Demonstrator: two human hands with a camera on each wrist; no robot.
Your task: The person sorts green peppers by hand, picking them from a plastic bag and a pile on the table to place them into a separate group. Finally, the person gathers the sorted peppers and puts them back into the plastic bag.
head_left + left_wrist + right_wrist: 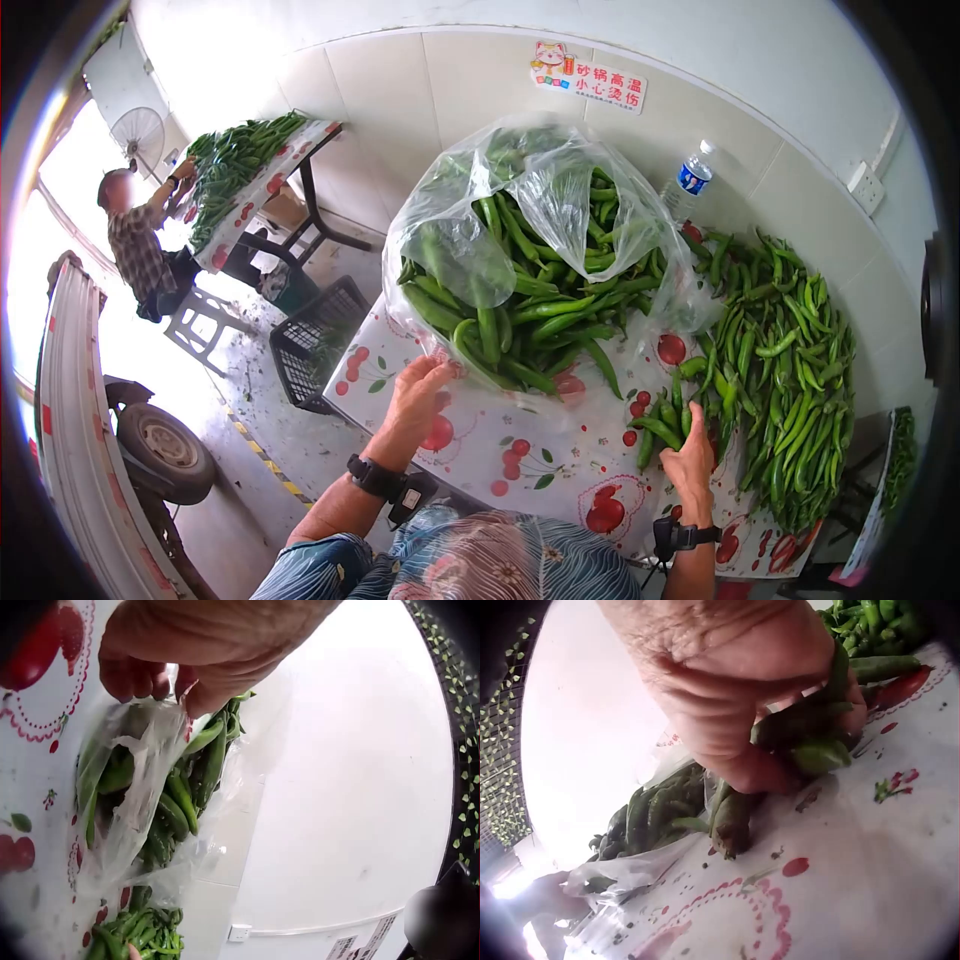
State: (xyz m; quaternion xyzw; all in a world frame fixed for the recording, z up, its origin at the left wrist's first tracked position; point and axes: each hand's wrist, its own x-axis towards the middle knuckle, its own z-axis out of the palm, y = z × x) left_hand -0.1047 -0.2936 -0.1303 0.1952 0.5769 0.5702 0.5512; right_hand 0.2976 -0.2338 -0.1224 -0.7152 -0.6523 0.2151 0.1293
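Observation:
A large clear plastic bag (555, 205) lies on its side on the table (465, 450), its mouth toward me, with long green peppers (550, 310) spilling to its lip. My left hand (415, 395) pinches the bag's near edge between thumb and fingers; the left wrist view shows the gathered plastic (154, 761) below the fingertips. Right of the bag, my right hand (690, 460) holds several green peppers (662, 422) close over the tablecloth. In the right wrist view, thumb and fingers curl round these peppers (802, 727), and the palm hides part of them.
A big heap of loose green peppers (790, 370) covers the table's right side. Against the wall stands a water bottle (688, 182). On the floor at left is a black crate (318, 345). Farther back, a seated person (145, 235) works at another pepper-covered table (235, 215).

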